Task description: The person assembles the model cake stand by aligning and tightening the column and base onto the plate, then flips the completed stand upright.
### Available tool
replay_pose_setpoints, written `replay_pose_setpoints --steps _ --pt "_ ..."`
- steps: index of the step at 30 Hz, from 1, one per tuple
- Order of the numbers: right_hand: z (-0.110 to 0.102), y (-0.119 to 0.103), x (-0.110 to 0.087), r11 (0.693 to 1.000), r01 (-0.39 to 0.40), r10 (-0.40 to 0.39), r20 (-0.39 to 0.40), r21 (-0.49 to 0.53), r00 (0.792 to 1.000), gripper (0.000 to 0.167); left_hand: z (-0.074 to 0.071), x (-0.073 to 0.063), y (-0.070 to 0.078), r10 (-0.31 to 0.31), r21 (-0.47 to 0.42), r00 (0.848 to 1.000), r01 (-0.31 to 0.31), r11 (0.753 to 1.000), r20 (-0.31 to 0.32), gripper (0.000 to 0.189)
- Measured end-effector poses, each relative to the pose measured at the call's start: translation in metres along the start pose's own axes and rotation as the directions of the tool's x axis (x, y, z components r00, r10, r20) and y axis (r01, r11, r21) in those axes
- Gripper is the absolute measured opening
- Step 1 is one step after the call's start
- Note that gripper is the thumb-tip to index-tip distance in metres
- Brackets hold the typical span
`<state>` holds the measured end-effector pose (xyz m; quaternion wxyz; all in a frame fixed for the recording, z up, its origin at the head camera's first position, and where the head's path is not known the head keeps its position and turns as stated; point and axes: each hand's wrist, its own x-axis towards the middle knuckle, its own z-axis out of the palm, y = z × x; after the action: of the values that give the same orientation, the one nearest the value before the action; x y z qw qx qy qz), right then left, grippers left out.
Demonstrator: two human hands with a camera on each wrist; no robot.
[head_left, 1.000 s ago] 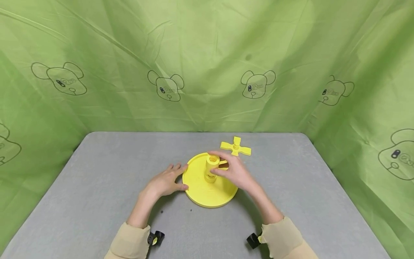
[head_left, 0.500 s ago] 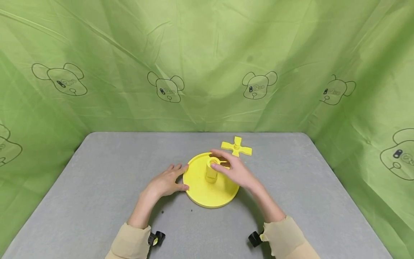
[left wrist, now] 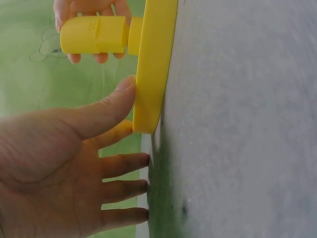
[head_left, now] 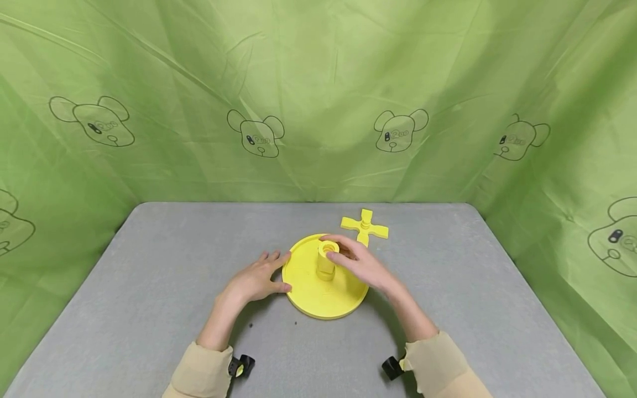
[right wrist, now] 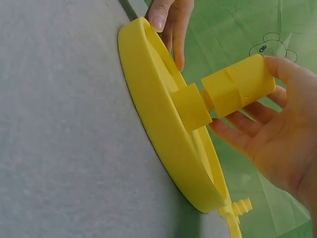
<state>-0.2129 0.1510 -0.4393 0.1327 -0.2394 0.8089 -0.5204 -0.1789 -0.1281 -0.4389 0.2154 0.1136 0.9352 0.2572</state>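
From where I stand, the left grip [head_left: 254,279] is spread rather than closed: its thumb and forefinger press the edge of a round yellow base [head_left: 303,282], while its other fingers reach straight down towards the grey counter [head_left: 174,265]. The base lies flat between the two grips. The right grip [head_left: 365,268] is clamped on a hollow yellow cylinder [head_left: 325,264], thumb at its top edge, the other fingers curled round the far side. That cylinder stands upright above a short yellow block [right wrist: 193,105] rising from the base, and a narrower neck [right wrist: 206,100] shows between the two.

Just beyond the right grip lies a yellow cross-shaped piece [head_left: 365,226] with a stub at its middle, one arm partly covered by the knuckles; whether it touches the base I can't tell.

To my eye, the base is the worry. The left grip only steadies one side of it, so a strong twist from the right could turn the whole disc along. If the right grip leans sideways, the cylinder might tilt and bind on the neck, or the base's free side lift. The thumb sits so near the top that it could slip off, and a careless knuckle could knock the cross-shaped piece away.
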Motion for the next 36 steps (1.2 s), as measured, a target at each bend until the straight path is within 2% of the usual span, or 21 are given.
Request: replay_pose_setpoints --steps 6,14,17,21,28,31,36 --pt "0.007 -0.002 -0.002 1.000 -0.004 0.003 -0.096 -0.010 0.995 0.036 0.000 0.001 -0.001 -0.002 0.002 1.000 0.002 1.000 -0.006 0.083" --pt "0.014 -0.004 -0.004 0.999 -0.037 0.029 -0.185 -0.038 0.982 0.044 0.000 -0.002 0.000 0.001 0.000 1.000 -0.001 1.000 -0.006 0.083" --pt "0.013 -0.005 -0.004 1.000 -0.008 0.005 -0.169 -0.018 0.986 0.050 -0.001 -0.002 0.001 -0.001 0.000 1.000 0.001 1.000 -0.005 0.084" --pt "0.009 -0.004 -0.003 0.998 0.054 -0.052 -0.103 0.017 0.993 0.056 -0.001 -0.002 0.002 -0.001 0.005 1.000 0.001 1.000 -0.001 0.084" --pt "0.002 0.000 -0.002 0.998 0.051 -0.050 -0.029 0.024 0.998 0.047 -0.001 0.000 -0.001 0.000 0.006 1.000 0.000 1.000 -0.004 0.083" --pt "0.003 0.001 -0.003 0.999 0.046 -0.046 -0.041 0.015 0.998 0.044 -0.001 0.001 -0.001 0.001 0.004 1.000 -0.001 1.000 -0.003 0.083" --pt "0.008 0.000 -0.003 1.000 0.030 -0.030 -0.120 -0.003 0.992 0.040 -0.001 0.001 -0.001 -0.002 -0.002 1.000 0.002 1.000 0.000 0.083"
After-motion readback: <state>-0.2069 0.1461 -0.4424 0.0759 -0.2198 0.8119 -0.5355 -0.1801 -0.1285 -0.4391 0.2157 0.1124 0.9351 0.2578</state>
